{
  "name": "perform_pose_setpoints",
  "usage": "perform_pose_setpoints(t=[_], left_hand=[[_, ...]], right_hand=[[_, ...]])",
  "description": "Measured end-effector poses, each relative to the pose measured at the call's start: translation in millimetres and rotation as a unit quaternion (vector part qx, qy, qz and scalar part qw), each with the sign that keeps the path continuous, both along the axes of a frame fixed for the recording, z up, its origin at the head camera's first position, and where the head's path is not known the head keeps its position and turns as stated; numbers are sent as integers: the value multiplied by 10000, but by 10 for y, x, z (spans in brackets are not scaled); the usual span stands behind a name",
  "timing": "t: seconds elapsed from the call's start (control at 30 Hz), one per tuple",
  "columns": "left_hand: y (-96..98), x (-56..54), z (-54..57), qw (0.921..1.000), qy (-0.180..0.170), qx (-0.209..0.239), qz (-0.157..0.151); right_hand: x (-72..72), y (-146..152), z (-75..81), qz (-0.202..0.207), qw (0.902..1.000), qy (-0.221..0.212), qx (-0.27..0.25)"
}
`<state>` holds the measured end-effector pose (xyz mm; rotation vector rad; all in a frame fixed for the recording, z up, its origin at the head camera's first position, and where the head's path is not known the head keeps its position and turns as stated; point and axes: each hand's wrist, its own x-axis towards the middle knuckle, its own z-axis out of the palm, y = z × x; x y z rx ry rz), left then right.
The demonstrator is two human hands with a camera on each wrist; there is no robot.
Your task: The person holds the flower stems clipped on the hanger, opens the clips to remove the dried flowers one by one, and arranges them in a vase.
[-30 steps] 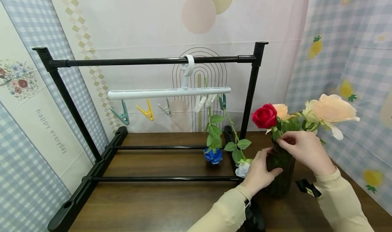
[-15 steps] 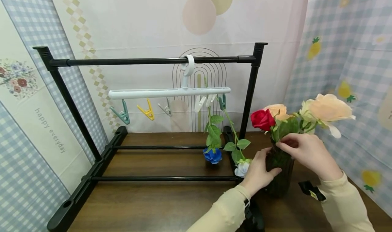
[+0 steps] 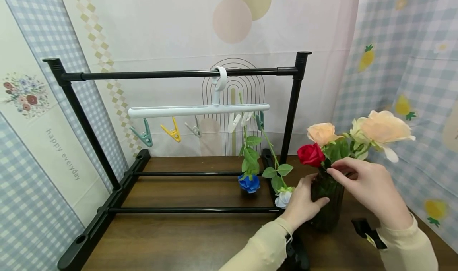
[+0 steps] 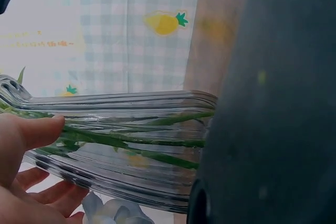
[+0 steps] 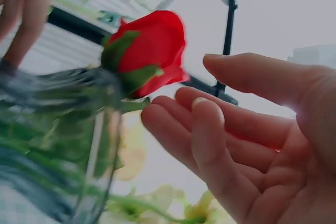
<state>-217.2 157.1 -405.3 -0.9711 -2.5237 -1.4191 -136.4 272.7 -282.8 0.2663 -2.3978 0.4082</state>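
Note:
My left hand (image 3: 303,201) holds a ribbed clear glass vase (image 4: 131,124) near its neck, thumb on one side and fingers on the other. Green stems run inside the glass. A red rose (image 3: 311,155) leans over the rim toward the left, its head low against the mouth. Beside it in the vase stand a small peach rose (image 3: 323,133) and a large peach rose (image 3: 386,128). My right hand (image 3: 368,183) is at the rim. In the right wrist view, its loosely bent fingers (image 5: 207,135) and thumb are apart, with nothing between them, just beside the red rose.
A black rack (image 3: 179,74) stands left of the vase, carrying a white hanger (image 3: 168,111) with several clips. A blue rose (image 3: 249,183) and a white rose (image 3: 283,198) hang upside down from it, the white one close to my left hand.
The red rose has sunk lower, ending below the small peach rose. My right hand has shifted slightly right and down, and its fingers have come off the flower. My left hand stays on the vase.

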Motion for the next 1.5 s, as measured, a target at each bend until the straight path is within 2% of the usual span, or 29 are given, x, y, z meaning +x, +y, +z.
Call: perform_pose_setpoints(t=[0.13, 0.23, 0.3, 0.47, 0.57, 0.67, 0.83, 0.97, 1.1, 1.23, 1.33, 1.5], left_hand=[[-21, -7, 18, 10000, 20, -50, 14], [-54, -11, 37, 10000, 58, 7, -19], [-99, -8, 61, 9999, 106, 94, -83], [-276, 20, 189, 9993, 282, 4, -239], [-432, 22, 285, 9995, 117, -160, -264], [-619, -4, 364, 9995, -93, -131, -269], [-908, -110, 499, 9998, -108, 60, -147], [-1104, -218, 583, 9987, -138, 480, 74], [-1225, -323, 610, 9918, -274, 1243, 94], [-1312, -412, 636, 9798, -563, 1914, 152], [-1378, -468, 673, 9735, -734, 2145, 295], [-1487, -574, 735, 9719, -577, 2171, 703]], right_hand=[[31, -123, 43, 163, 9989, 445, 9], [16, -253, 56, 532, 9948, 864, 112], [2, -360, 51, 853, 9912, 999, 166], [-21, -608, 3, 1478, 9841, 967, 187], [-71, -705, -26, 1703, 9809, 929, 117], [-152, -781, -47, 1851, 9791, 845, -9], [-336, -890, -63, 1818, 9804, 731, -219], [-520, -1005, -58, 1731, 9818, 706, -340], [-658, -1104, -25, 1843, 9792, 469, -711], [-789, -1208, 42, 1947, 9750, 303, -1030], [-934, -1264, 82, 1856, 9750, 234, -1198], [-1246, -1296, 79, 1457, 9787, -149, -1440]])
